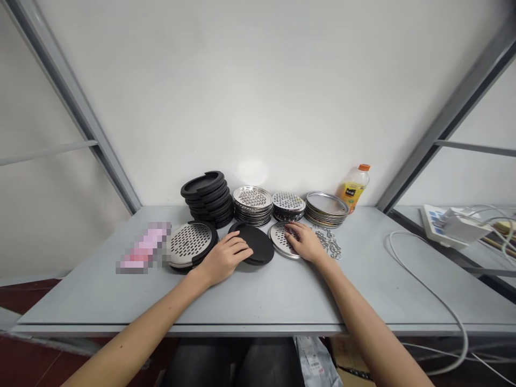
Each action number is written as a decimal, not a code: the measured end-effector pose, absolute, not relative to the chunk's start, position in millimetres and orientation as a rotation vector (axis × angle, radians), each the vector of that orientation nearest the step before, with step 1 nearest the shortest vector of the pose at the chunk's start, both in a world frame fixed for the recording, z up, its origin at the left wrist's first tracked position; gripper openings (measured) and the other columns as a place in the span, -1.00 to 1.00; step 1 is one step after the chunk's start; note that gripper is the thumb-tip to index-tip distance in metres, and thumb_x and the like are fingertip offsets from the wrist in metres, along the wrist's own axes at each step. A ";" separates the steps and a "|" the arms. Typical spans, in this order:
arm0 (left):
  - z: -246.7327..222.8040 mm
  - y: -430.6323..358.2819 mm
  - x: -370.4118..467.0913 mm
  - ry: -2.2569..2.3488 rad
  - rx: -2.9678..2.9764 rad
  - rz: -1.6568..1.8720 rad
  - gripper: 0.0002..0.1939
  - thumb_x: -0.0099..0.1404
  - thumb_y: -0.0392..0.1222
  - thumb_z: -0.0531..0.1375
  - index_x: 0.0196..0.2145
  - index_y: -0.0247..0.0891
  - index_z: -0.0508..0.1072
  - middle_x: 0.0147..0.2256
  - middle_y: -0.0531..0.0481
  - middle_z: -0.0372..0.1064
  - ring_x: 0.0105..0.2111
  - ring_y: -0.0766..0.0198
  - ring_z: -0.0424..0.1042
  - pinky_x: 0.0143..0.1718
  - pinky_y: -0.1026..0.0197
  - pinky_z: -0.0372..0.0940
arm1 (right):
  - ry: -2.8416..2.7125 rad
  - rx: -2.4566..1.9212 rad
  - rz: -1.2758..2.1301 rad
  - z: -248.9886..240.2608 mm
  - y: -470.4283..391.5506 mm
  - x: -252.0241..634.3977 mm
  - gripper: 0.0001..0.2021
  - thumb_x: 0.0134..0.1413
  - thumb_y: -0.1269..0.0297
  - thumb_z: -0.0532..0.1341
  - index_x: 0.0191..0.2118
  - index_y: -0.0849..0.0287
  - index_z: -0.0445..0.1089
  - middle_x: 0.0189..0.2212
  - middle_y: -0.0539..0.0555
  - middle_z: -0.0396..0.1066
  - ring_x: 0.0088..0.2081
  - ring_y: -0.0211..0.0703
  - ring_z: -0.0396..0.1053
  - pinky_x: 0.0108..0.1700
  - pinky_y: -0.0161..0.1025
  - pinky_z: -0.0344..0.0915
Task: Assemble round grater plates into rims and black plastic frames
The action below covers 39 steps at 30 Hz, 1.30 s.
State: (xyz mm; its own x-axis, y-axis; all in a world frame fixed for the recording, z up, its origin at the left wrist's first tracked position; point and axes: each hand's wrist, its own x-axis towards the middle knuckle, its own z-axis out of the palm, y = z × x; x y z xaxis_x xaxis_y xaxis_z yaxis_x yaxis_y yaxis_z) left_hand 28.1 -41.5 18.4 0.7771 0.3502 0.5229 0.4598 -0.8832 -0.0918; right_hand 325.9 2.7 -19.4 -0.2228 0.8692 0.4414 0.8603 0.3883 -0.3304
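Note:
My left hand (226, 257) is closed on the left edge of a round black disc (255, 246), which lies tilted in the middle of the table. My right hand (305, 241) lies over the right side of a perforated metal grater plate (280, 239), its fingers curled onto it. Beside my left wrist rests a grater plate (190, 243) set in a black holder. Just right of my right hand is a loose pile of small metal hooks or clips (331, 244), too small to make out exactly. My fingertips' undersides are hidden.
Along the wall stand a stack of black holders (205, 196), two stacks of grater plates (253, 207) (288, 204), a stack of metal rings or dishes (327, 208) and a drink bottle (356, 188). A blurred pink item (145, 247) lies left; a white cable (431, 290) crosses the right side.

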 end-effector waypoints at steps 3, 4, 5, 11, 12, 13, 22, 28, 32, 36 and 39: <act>14.1 -34.8 37.5 -0.666 -2.789 -0.762 -0.65 0.22 -0.51 0.01 -0.08 -0.33 0.39 -0.17 -0.13 0.43 -0.06 0.16 0.37 0.18 -0.06 0.14 | -2.085 -1.460 0.007 -17.6 0.6 324.7 -0.63 0.20 0.18 0.04 -0.05 0.25 0.45 0.00 0.24 0.42 0.03 0.09 0.35 0.11 0.02 0.24; 12.5 -34.1 40.3 -0.684 -2.813 -0.759 -0.61 0.19 -0.51 0.03 -0.05 -0.35 0.37 -0.14 -0.15 0.43 -0.04 0.14 0.36 0.18 -0.06 0.14 | -2.094 -1.444 0.015 -16.3 -0.8 324.4 -0.63 0.20 0.16 0.04 -0.06 0.25 0.46 -0.01 0.23 0.42 0.02 0.08 0.36 0.10 0.01 0.24; 10.6 -33.8 42.5 -0.701 -2.841 -0.754 -0.57 0.16 -0.51 0.04 -0.02 -0.35 0.35 -0.11 -0.16 0.42 -0.03 0.13 0.35 0.18 -0.05 0.15 | -2.111 -1.424 0.029 -14.7 -2.6 324.4 -0.63 0.20 0.14 0.05 -0.06 0.24 0.46 -0.01 0.23 0.42 0.02 0.08 0.36 0.10 0.00 0.24; -1.6 -35.9 39.7 -0.817 -3.002 -0.851 -0.47 0.06 -0.54 0.07 0.00 -0.25 0.35 -0.05 -0.09 0.40 0.01 0.13 0.33 0.11 -0.02 0.19 | -2.343 -1.349 0.154 -7.2 -16.0 327.3 -0.20 -0.20 -0.16 0.31 0.17 0.17 0.28 0.21 0.28 0.18 0.24 0.30 0.06 0.21 0.19 0.04; -1.9 -36.5 38.2 -0.843 -3.022 -0.867 -0.45 0.05 -0.53 0.09 0.02 -0.24 0.34 -0.04 -0.08 0.40 0.00 0.13 0.33 0.11 -0.03 0.18 | -2.366 -1.366 0.175 -6.7 -17.7 327.3 -0.12 -0.27 -0.17 0.34 0.20 0.17 0.24 0.23 0.29 0.13 0.26 0.33 0.01 0.22 0.22 0.01; -1.6 -37.2 37.0 -0.872 -3.039 -0.878 -0.42 0.05 -0.53 0.10 0.05 -0.23 0.32 -0.04 -0.08 0.40 0.00 0.13 0.33 0.11 -0.03 0.17 | -2.375 -1.383 0.189 -6.2 -19.0 327.0 -0.09 -0.29 -0.17 0.35 0.21 0.18 0.22 0.25 0.31 0.09 0.26 0.35 0.00 0.22 0.24 0.00; 2.8 -35.6 32.2 -0.837 -3.115 -0.871 -0.50 0.11 -0.51 0.11 0.01 -0.21 0.39 -0.01 -0.07 0.39 0.04 0.13 0.30 0.14 -0.04 0.14 | -2.141 -1.392 0.253 10.9 -29.6 329.5 -0.50 -0.06 0.09 0.28 0.03 0.17 0.40 -0.14 0.14 0.51 -0.19 0.03 0.48 -0.15 -0.11 0.40; -3.5 -33.7 33.9 -0.799 -3.145 -0.931 -0.49 0.12 -0.56 0.04 -0.05 -0.15 0.43 -0.04 -0.01 0.43 0.11 0.18 0.26 0.23 -0.13 0.01 | -1.965 -1.330 0.187 12.3 -33.3 331.8 -0.65 -0.01 0.16 0.24 -0.09 0.18 0.47 -0.18 0.14 0.54 -0.24 0.02 0.50 -0.20 -0.14 0.43; -2.9 -34.2 37.1 -0.853 -3.155 -0.805 -0.37 0.03 -0.59 0.05 0.01 -0.12 0.41 0.07 -0.01 0.34 0.20 0.14 0.13 0.26 -0.18 -0.06 | -2.003 -1.199 0.303 10.7 -36.0 322.0 -0.64 -0.04 0.17 0.26 -0.09 0.17 0.48 -0.15 0.15 0.53 -0.15 0.06 0.50 -0.07 -0.08 0.42; -4.2 -33.6 37.5 -0.944 -3.091 -0.777 -0.31 0.03 -0.58 0.05 0.13 -0.18 0.31 0.19 -0.09 0.19 0.23 0.10 0.06 0.27 -0.18 -0.06 | -2.121 -1.081 0.361 9.8 -38.3 309.6 -0.67 -0.08 0.19 0.30 -0.13 0.15 0.48 -0.10 0.15 0.50 -0.07 0.04 0.45 0.00 -0.09 0.39; -5.1 -34.0 37.3 -1.044 -3.045 -0.842 -0.25 0.05 -0.53 0.09 0.22 -0.25 0.17 0.24 -0.15 0.09 0.25 0.06 0.03 0.27 -0.14 -0.03 | -2.209 -1.020 0.330 8.2 -39.0 301.9 -0.67 -0.10 0.20 0.33 -0.13 0.13 0.48 -0.08 0.16 0.47 -0.02 0.03 0.40 0.04 -0.09 0.34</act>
State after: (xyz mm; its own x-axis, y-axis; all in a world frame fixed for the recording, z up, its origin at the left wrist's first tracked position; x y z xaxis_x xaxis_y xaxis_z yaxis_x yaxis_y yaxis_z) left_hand 37.3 -34.0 -5.1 0.6778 0.6161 0.4014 0.5227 -0.7876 0.3262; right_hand 301.9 -39.0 8.2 -0.4673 0.7482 0.4709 0.5779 0.6617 -0.4778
